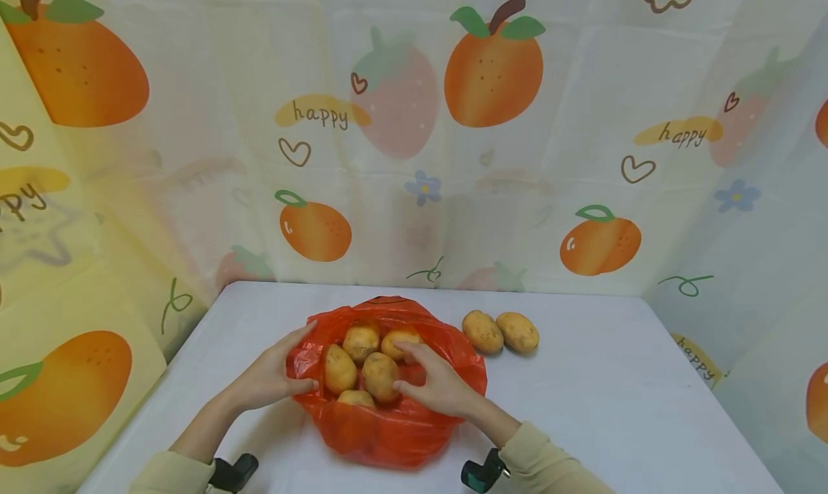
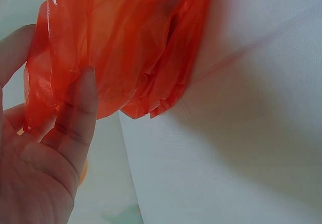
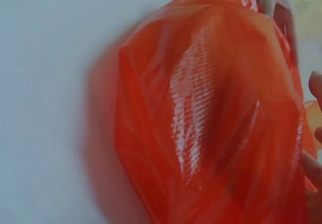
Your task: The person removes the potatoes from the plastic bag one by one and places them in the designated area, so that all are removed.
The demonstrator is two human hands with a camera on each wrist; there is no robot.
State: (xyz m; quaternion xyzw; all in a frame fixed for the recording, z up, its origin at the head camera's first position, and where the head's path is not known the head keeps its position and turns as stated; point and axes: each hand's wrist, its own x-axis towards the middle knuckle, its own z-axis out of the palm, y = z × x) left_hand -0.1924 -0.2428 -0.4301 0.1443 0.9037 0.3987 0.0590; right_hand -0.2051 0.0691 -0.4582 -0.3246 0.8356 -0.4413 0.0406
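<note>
A red plastic bag [image 1: 388, 436] stands with its mouth spread wide, and several potatoes [image 1: 380, 377] lie inside it. My left hand [image 1: 267, 375] holds the bag's left rim, thumb nearer me and fingers farther away. In the left wrist view, the thin film lies against the left hand's fingers [image 2: 75, 118], some of them partly covered by it. My right hand [image 1: 436, 382] reaches over the bag's right side with thumb and fingers apart, close to the middle and upper right potatoes. Whether it touches them is hard to tell.
Two more potatoes [image 1: 517, 333] sit side by side on the white table [image 1: 595, 393], just beyond the bag's right side. Behind the table hangs a fruit-patterned curtain [image 1: 401, 228], and a similar sheet covers the left side.
</note>
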